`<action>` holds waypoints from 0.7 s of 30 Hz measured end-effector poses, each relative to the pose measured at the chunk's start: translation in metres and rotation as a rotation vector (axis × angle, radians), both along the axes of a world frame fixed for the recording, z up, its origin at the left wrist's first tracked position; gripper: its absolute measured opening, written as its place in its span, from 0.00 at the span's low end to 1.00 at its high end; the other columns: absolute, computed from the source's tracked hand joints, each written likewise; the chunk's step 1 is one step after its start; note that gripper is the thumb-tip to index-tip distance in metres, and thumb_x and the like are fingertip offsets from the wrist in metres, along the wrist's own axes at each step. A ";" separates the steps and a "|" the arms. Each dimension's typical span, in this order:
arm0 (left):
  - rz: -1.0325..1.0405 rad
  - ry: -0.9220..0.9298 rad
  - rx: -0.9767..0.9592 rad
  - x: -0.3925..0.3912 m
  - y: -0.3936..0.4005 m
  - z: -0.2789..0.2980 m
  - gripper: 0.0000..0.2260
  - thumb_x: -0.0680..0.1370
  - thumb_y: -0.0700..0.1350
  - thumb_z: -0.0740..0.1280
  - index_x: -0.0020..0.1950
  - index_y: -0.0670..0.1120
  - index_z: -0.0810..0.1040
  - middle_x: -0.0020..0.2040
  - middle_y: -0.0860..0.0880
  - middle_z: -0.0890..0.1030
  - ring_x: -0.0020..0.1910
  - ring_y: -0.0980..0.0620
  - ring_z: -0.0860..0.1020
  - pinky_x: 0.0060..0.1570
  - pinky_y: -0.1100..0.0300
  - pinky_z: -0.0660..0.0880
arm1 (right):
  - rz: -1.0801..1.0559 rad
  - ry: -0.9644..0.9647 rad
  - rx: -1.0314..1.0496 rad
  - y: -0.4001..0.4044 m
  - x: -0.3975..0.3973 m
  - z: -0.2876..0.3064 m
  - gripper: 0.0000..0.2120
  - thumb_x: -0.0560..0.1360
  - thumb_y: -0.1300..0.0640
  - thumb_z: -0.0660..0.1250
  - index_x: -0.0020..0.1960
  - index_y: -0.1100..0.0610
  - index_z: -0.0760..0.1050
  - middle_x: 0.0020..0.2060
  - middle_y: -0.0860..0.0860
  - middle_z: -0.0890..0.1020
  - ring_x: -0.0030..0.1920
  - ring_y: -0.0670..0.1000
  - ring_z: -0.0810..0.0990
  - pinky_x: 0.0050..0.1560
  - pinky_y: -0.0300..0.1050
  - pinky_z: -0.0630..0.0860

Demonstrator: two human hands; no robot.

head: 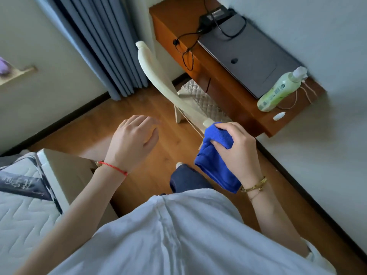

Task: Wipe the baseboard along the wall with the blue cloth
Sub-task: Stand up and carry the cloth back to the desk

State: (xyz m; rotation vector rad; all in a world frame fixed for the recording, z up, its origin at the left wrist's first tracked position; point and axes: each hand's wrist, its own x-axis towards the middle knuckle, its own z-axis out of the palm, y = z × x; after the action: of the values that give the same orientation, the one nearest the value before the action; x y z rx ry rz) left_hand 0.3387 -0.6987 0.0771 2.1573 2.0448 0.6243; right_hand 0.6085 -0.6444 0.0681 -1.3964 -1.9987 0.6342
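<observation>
My right hand (237, 150) grips a folded blue cloth (215, 165), held in the air above the wooden floor. The cloth hangs down past my wrist. My left hand (134, 138) hovers beside it, fingers loosely apart and holding nothing. A dark baseboard (309, 197) runs along the foot of the white wall on the right, well below and to the right of the cloth. Another dark baseboard (59, 122) follows the left wall toward the curtain.
A cream chair (158, 76) with a quilted seat stands just beyond my hands, tucked at a wooden desk (228, 90). The desk carries a closed laptop (246, 54), cables and a green bottle (278, 92). A bed corner (29, 195) sits at left; blue curtains (103, 42) hang ahead.
</observation>
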 end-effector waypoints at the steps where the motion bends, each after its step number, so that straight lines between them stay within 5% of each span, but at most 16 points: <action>1: -0.018 -0.002 0.004 -0.007 0.020 0.001 0.11 0.82 0.46 0.63 0.57 0.44 0.82 0.52 0.47 0.84 0.53 0.43 0.82 0.52 0.46 0.79 | -0.007 -0.002 0.001 0.015 -0.007 0.001 0.17 0.70 0.67 0.74 0.58 0.59 0.79 0.53 0.49 0.81 0.54 0.45 0.79 0.56 0.32 0.74; 5: -0.041 -0.028 0.016 -0.028 0.097 0.008 0.13 0.82 0.47 0.62 0.59 0.44 0.83 0.53 0.46 0.84 0.54 0.42 0.82 0.53 0.44 0.79 | -0.040 0.001 0.002 0.076 -0.030 0.008 0.17 0.71 0.68 0.74 0.58 0.59 0.79 0.53 0.50 0.81 0.54 0.46 0.80 0.56 0.37 0.76; 21: -0.150 -0.086 0.016 -0.114 0.311 0.001 0.09 0.81 0.43 0.65 0.58 0.44 0.83 0.52 0.48 0.84 0.54 0.46 0.81 0.56 0.52 0.76 | -0.183 -0.113 -0.022 0.246 -0.113 0.016 0.15 0.70 0.68 0.73 0.56 0.59 0.79 0.50 0.50 0.82 0.50 0.48 0.80 0.53 0.29 0.71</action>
State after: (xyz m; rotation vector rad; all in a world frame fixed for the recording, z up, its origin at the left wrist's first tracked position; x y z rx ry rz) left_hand 0.2244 -0.3872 0.0778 2.2249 1.8214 0.7031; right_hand 0.4951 -0.3988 0.0839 -1.6388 -1.9257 0.5072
